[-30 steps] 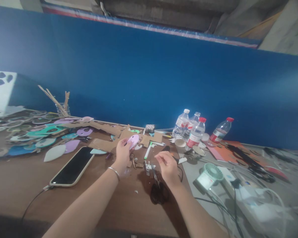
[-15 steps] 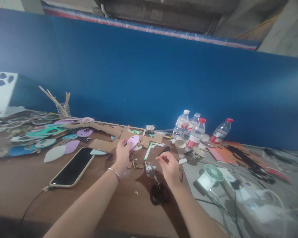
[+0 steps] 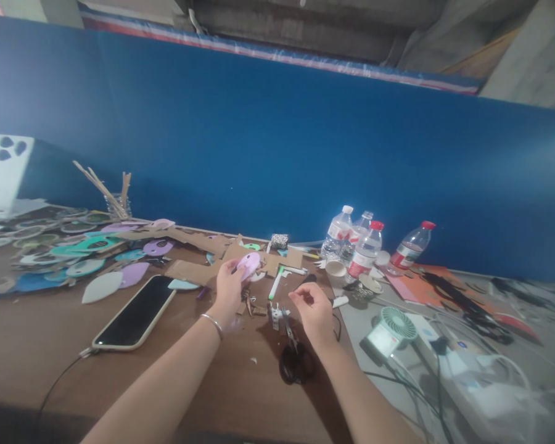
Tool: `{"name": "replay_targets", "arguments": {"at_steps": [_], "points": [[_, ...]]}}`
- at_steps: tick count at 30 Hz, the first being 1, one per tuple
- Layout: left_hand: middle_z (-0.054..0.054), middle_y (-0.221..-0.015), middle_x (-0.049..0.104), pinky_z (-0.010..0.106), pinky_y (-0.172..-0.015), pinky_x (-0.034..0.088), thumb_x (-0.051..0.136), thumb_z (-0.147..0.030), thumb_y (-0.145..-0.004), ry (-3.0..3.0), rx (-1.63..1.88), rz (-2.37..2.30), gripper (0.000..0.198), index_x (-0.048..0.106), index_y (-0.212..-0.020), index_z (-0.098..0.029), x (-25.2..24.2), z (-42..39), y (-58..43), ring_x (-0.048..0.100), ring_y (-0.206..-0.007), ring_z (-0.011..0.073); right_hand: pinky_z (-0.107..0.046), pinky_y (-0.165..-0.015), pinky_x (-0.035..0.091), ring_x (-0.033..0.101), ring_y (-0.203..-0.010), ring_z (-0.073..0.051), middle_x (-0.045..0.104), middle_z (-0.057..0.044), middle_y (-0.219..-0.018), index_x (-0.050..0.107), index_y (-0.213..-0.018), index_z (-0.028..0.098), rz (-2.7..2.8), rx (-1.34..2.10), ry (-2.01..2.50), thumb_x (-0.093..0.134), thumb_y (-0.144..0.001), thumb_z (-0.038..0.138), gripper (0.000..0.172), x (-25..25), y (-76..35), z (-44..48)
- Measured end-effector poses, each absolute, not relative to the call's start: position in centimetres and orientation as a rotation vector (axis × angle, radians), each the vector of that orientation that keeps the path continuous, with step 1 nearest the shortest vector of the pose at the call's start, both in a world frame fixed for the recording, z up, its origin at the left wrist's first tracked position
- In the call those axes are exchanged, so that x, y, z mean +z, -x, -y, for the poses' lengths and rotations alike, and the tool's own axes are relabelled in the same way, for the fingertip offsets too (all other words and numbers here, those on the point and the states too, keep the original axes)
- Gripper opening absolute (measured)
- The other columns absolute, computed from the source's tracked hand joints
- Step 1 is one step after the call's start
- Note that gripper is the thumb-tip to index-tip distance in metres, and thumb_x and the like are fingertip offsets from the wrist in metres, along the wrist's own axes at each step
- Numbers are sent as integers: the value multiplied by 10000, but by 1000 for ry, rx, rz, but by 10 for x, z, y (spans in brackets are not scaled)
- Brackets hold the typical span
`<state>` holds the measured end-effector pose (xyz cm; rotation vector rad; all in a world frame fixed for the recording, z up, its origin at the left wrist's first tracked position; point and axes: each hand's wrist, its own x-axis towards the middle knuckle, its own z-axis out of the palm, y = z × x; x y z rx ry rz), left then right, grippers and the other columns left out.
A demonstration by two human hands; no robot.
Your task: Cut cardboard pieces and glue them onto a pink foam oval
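In my left hand (image 3: 229, 288) is a small purple cutout (image 3: 248, 265) with a dark spot, gripped between thumb and fingers above the table. My right hand (image 3: 313, 309) hovers to the right of it, thumb and fingertips pinched together; whatever they hold, if anything, is too small to make out. Black-handled scissors (image 3: 293, 357) lie on the brown table just left of my right hand, blades pointing away. Beside the blades is a small white piece (image 3: 275, 316). A white and green pen (image 3: 276, 283) lies beyond, near pieces of brown cardboard (image 3: 192, 271).
A phone (image 3: 136, 314) on a cable lies at left, near a pile of coloured cutouts (image 3: 86, 246). Several plastic bottles (image 3: 365, 253) stand at the back right. A small green fan (image 3: 395, 327) and a power strip (image 3: 448, 370) with cables occupy the right side. A blue partition (image 3: 259, 135) rises behind.
Almost nothing differs. My left hand keeps the purple cutout in the same place, and my right hand stays pinched, shifted very slightly at most.
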<state>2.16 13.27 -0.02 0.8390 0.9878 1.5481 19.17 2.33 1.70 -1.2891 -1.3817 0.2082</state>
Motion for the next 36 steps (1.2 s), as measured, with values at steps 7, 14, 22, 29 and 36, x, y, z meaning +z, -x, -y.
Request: {"name": "replay_targets", "arguments": {"at_steps": [7, 14, 22, 29, 36], "points": [[93, -1088, 562, 207, -542, 490, 602, -178, -699, -1077, 1508, -1071, 256, 555, -951, -181, 5, -128, -24, 593, -800, 153, -315, -713, 479, 627, -756, -195, 683, -48, -822, 659, -866, 201, 1375, 388, 1281, 518, -799, 286, 177, 7, -192, -30], [73, -1014, 591, 252, -659, 492, 618, -96, -646, -1236, 1521, -1007, 317, 581, -948, -182, 21, -115, -30, 586, -839, 166, -358, -727, 495, 631, -808, -224, 676, -82, -929, 645, -946, 183, 1389, 439, 1318, 538, -772, 288, 230, -6, -198, -40], [71, -1045, 595, 264, -703, 490, 625, -32, -584, -1181, 1510, -865, 361, 583, -908, -185, 32, -103, -36, 587, -876, 179, -438, -890, 393, 466, -1104, -288, 541, -115, -1173, 631, -1000, 200, 1437, 236, 1377, 664, -668, 363, 371, -6, -197, -39], [82, -1165, 551, 263, -702, 489, 593, -82, -641, -1330, 1490, -735, 310, 547, -929, -188, 30, -102, -35, 595, -886, 179, -473, -919, 322, 433, -1088, -298, 541, -102, -1108, 668, -886, 226, 1408, 143, 1453, 663, -665, 388, 274, -3, -199, -38], [82, -1095, 582, 263, -686, 489, 620, -79, -603, -1264, 1516, -810, 335, 559, -916, -183, 29, -105, -35, 594, -866, 183, -365, -849, 359, 536, -893, -219, 613, -53, -894, 589, -597, 188, 1449, 600, 1278, 576, -718, 242, 133, 8, -191, -32]]}}
